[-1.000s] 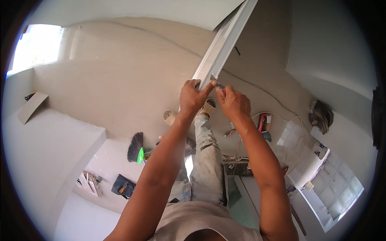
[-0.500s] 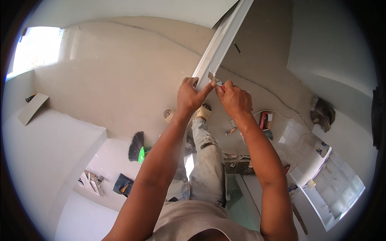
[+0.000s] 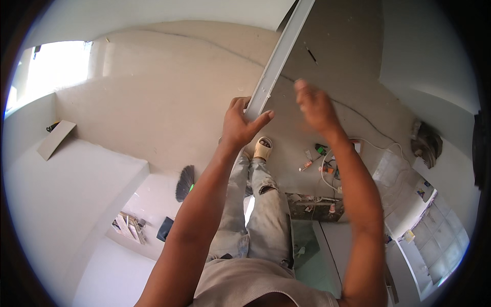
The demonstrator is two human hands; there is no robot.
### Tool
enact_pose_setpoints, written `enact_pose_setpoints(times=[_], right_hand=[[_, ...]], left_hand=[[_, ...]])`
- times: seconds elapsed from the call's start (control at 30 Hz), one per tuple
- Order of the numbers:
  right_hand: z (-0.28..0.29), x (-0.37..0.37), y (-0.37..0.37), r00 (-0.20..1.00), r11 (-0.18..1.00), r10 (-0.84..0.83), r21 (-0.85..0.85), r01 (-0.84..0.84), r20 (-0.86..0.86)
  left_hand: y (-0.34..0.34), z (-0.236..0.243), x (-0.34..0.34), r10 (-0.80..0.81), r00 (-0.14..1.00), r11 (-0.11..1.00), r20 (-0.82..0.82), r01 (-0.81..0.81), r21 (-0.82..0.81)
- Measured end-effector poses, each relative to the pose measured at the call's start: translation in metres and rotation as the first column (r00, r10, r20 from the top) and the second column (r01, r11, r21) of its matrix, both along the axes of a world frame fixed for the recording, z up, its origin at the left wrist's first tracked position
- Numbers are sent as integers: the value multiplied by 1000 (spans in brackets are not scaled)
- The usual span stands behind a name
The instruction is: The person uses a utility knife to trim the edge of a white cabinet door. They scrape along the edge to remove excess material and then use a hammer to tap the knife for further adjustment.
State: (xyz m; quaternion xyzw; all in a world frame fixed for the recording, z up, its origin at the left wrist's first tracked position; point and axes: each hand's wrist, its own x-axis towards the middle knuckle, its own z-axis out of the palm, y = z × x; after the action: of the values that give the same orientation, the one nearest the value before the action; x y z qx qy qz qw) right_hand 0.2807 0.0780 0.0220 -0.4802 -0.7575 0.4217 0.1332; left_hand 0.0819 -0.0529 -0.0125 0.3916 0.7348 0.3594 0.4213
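Observation:
A long, narrow white board (image 3: 281, 61), its edge facing up, runs from my hands toward the far wall. My left hand (image 3: 238, 123) wraps around its near end, fingers on the left side and thumb sticking out to the right. Small whitish bits show on the edge just beyond that hand. Off to the right of the board, apart from it, my right hand (image 3: 318, 110) is raised and blurred by motion. Its fingers look curled closed; whatever they hold is hidden.
A dark cable (image 3: 353, 107) crosses the floor, and a thin dark stick (image 3: 311, 54) lies beyond it. Tools (image 3: 309, 163) and a white cord are right of my feet. A black-bristled broom (image 3: 185, 184) lies left; a dark round machine (image 3: 426, 143) stands at the right wall.
My right hand has pulled away from the board to the right, where it was working a red-handled scraper-like blade against the edge. My left thumb has spread outward. The view has shifted slightly.

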Motion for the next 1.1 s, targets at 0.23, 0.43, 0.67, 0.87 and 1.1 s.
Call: enact_pose_setpoints(times=[0.23,0.43,0.67,0.87,1.1], right_hand=[[-30,39,-50,599,485,-786,-751,449,-150],[-131,45,-203,672,236,-727,-869,435,139],[-117,31,-260,534,158,-827,-839,521,176],[-10,-19,-136,637,575,-765,-548,608,-95],[6,-55,-85,811,812,-581,-106,573,-67]], left_hand=[[5,6,-3,5,1000,990,-4,-6,-141],[-1,6,-8,17,1000,992,7,-16,-126],[0,0,-10,-29,995,991,95,41,-125],[4,6,-1,-61,989,988,135,79,-134],[0,6,4,-67,977,993,201,85,-81]])
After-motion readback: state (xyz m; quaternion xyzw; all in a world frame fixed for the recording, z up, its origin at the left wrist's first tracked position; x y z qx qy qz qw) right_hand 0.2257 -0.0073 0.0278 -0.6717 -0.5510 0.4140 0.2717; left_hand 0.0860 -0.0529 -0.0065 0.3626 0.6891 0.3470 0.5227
